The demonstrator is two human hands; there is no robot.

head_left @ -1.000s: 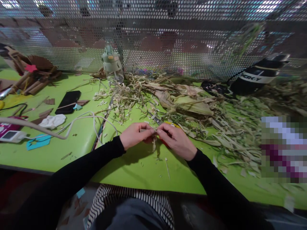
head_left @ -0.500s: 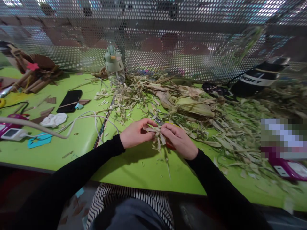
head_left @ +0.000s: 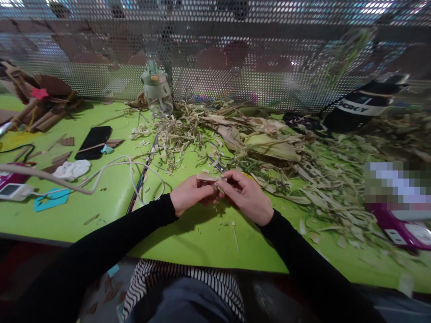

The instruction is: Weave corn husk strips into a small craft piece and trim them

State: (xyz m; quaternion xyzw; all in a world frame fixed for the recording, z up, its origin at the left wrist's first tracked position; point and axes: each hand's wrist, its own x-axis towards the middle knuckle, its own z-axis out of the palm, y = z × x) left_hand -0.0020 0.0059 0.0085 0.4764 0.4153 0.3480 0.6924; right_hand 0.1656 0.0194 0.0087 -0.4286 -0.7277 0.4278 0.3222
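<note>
Pale strips of corn husk are pinched between my two hands above the near edge of the green table. My left hand is closed on the husk from the left, with its thumb along the near side. From the right, my right hand grips the same piece, thumb and fingers pressed together. Most of the piece is hidden by my fingers. Just behind the hands lie scissors, their handles mostly covered by my right hand. A thin husk strip rests on the table in front.
Heaped husk shreds and whole husks cover the back and right. A clear bottle and a black bottle stand against the perforated metal screen. Leftward are a phone, a white cable and a white wad.
The husk strips that hung below my fingers are now gathered up between the hands. My left fingers have curled in closer, and the view has shifted slightly.
</note>
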